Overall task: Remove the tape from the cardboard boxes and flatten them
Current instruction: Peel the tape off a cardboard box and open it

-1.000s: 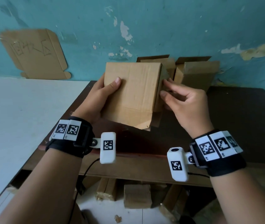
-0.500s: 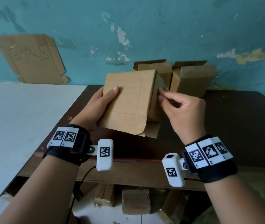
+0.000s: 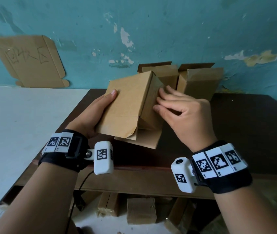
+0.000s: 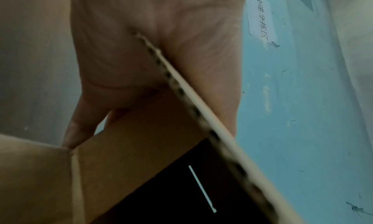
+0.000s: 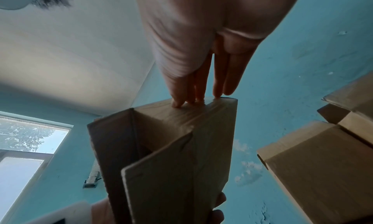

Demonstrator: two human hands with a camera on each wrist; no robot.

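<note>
I hold a brown cardboard box [image 3: 127, 107] tilted above the dark table [image 3: 235, 124]. My left hand [image 3: 100, 110] grips its left side, thumb flat on the upper face and fingers hidden underneath. My right hand [image 3: 181, 112] is at the box's right end face, which is covered by clear tape [image 5: 193, 115]. In the right wrist view its fingertips [image 5: 189, 99] rest nearly straight on the taped face of the box [image 5: 181, 155], near the far edge. The near end is open, with loose flaps. The left wrist view shows only my palm and a flap edge of the box [image 4: 121, 147].
Two more open-topped cardboard boxes [image 3: 161, 73] [image 3: 200, 81] stand at the back of the table against the teal wall. A flattened cardboard sheet [image 3: 29, 61] leans on the wall above a white surface [image 3: 24, 124]. Several boxes [image 3: 141, 210] lie under the table.
The box has tilted so its right end face shows more. My right hand's fingers have slid from the box's edge onto that taped face. My left hand keeps its grip.
</note>
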